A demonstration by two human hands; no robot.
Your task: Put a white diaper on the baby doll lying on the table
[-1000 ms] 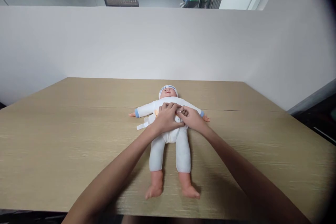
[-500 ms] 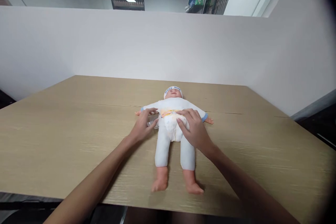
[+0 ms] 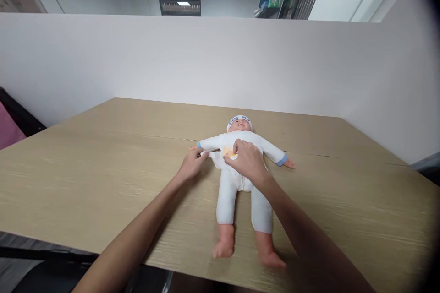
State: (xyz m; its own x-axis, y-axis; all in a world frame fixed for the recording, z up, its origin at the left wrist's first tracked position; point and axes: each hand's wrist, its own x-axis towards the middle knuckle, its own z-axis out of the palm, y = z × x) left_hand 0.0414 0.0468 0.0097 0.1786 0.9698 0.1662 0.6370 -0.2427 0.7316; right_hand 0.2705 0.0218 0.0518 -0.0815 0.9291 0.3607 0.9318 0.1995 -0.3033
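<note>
Pinched between the fingers of the left hand point(image 3: 193, 166) is a white tab at the side of the diaper point(image 3: 229, 161), drawn out just beside the doll's point(image 3: 240, 178) near arm. Right hand point(image 3: 245, 161) lies flat, fingers curled down, pressing the diaper front at the doll's waist; it covers rather than grips, so how firmly it holds I cannot tell. Both hands are at the doll's middle, left one off to the side, right one directly on top, so the right is nearer the body. Doll lies on its back near the middle of the wooden table point(image 3: 103, 183), capped head point(image 3: 239, 124) pointing away toward the white partition point(image 3: 206, 59), 2 bare feet point(image 3: 247, 252) toward the person; its long axis runs near to far, tilted slightly
</note>
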